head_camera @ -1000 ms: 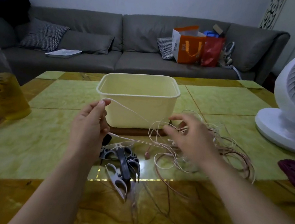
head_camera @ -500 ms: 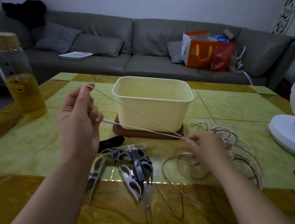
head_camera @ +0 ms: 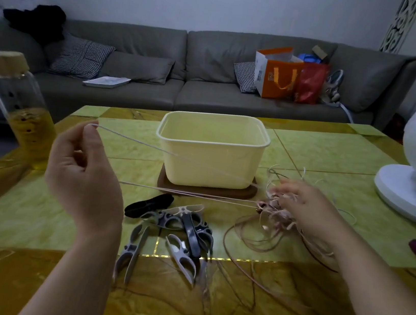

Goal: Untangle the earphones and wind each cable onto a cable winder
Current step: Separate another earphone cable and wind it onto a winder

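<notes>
Between the two grips, the risk is a hard pull: it would likely cinch the tangle [head_camera: 273, 216] into a knot, or drag loose loops over the cable winders [head_camera: 184, 223] on the surface [head_camera: 321, 157]; the left grip [head_camera: 82, 171] pinches a loop of pale cable [head_camera: 134, 139] between thumb and fingertip, two taut strands running right to the tangle, which the right grip [head_camera: 309, 211] clutches.

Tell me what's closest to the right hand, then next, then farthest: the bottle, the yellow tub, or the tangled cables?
1. Tangled cables, held in the right hand itself.
2. Yellow tub, just to its left, mid-table.
3. Bottle, at the table's far left edge.
</notes>
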Tool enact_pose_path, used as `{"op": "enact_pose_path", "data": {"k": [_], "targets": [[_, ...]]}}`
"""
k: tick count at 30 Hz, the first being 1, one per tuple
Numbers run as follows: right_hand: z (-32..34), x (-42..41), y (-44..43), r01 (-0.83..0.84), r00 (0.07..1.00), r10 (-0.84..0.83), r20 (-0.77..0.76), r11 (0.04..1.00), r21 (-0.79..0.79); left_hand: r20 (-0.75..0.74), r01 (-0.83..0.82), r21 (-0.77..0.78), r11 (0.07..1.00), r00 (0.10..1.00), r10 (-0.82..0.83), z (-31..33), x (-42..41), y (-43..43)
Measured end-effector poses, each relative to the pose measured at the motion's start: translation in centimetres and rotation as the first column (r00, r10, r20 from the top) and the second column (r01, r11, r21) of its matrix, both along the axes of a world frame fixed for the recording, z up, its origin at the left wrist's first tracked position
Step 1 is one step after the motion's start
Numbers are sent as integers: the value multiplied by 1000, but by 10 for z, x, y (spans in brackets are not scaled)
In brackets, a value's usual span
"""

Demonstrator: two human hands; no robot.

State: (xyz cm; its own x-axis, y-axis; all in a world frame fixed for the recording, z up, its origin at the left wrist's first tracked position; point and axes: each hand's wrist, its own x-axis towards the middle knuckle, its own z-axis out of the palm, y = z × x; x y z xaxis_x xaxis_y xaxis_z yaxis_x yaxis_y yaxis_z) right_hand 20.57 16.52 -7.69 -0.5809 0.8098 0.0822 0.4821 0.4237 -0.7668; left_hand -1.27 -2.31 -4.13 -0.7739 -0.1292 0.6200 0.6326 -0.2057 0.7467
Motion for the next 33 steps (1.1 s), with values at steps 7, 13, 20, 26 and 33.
{"op": "enact_pose_path", "data": {"k": [7, 13, 20, 26, 33], "targets": [[1, 3, 5, 353, 868, -370, -332, 929, -113, -130, -55, -523, 850, 991, -15, -14, -8, 7], [6, 7, -11, 39, 881, -179, 438, 950, 309, 188, 307, -642, 703, 951, -243, -11, 6, 11], [20, 1, -33, -256, 877, 212, 431, 966, 45, 603, 639, -768, -45, 698, -386, -14, 16, 11], [4, -8, -35, -149, 945, 110, 307, 983, 106, 322, 132, -884, -448, 867, -381, -27, 19, 9], [-26, -26, -36, -192, 872, 33, 488, 941, 280, 23, -72, -979, -189, 889, -458, -41, 44, 25]]}}
